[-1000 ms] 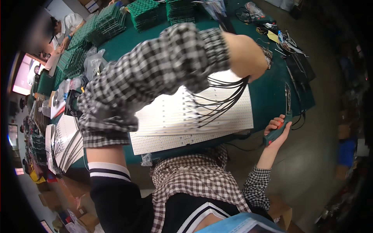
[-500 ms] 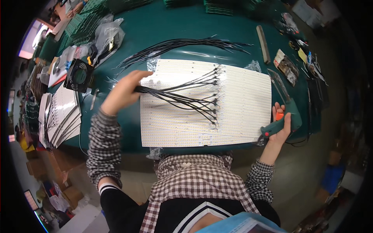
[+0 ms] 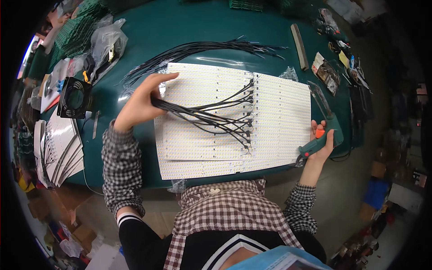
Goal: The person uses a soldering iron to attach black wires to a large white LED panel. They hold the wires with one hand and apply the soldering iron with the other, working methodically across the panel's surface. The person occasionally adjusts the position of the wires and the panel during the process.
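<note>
My left hand (image 3: 140, 101) is closed around a bundle of black cables (image 3: 198, 112), one finger stretched out over the board's left edge. The cables fan out to the right, reaching a row of joints down the middle of the white LED boards (image 3: 283, 103). The left part of the top board sits a little askew over the layer beneath it. At the right edge of the boards, my right hand (image 3: 322, 144) wraps round a green soldering gun (image 3: 332, 128) with an orange trigger. Its two-pronged tip points away from me, beside the boards' far right corner.
Loose black cables (image 3: 202, 47) lie beyond the boards on the green table (image 3: 180, 18). A black fan (image 3: 75, 98), a stack of wired white boards (image 3: 63, 148) and a plastic bag (image 3: 108, 45) are left. A bar (image 3: 299, 47) and a torn packet (image 3: 326, 74) lie right.
My left hand has shifted slightly left and nearer with the cable bundle. The top board's left part has turned, showing more of the layer below. The right hand keeps its hold.
</note>
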Available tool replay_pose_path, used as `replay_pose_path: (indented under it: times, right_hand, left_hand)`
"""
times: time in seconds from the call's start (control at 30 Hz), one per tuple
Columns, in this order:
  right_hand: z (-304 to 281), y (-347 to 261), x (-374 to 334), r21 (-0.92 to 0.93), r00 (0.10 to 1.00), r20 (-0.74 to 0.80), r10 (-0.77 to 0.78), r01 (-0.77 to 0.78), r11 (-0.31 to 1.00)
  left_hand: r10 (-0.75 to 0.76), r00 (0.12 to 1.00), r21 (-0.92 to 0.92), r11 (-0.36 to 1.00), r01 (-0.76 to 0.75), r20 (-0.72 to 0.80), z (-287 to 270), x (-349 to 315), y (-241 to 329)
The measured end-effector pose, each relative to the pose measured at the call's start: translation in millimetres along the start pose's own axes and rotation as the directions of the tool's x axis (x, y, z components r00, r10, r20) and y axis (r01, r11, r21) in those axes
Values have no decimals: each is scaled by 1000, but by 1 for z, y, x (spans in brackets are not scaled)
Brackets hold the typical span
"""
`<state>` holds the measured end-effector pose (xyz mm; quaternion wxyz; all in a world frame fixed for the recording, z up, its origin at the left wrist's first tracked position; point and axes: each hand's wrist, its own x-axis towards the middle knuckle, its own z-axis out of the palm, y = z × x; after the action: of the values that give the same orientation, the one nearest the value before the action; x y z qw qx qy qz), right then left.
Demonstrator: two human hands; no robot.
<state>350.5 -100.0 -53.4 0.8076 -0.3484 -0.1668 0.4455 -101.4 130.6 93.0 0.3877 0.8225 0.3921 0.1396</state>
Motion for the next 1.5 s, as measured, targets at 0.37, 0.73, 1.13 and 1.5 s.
replay_pose_path:
  times: [0.37,0.73,1.13,1.5]
  right_hand:
    - [10,10,-10,-142,999,16,36,-33,989]
    - [12,12,-20,-177,995,88,45,-29,984]
    - [63,-50,-27,-228,958,103,267,-239,944]
    - [132,-58,30,-112,968,115,222,-210,971]
  left_hand:
    - [-216,976,155,964,217,-23,10,-81,23]
    - [-56,998,448,893,46,9,-27,-94,33]
    - [-16,1000,32,999,15,27,58,20,51]
    - [-73,997,25,997,73,10,89,61,29]
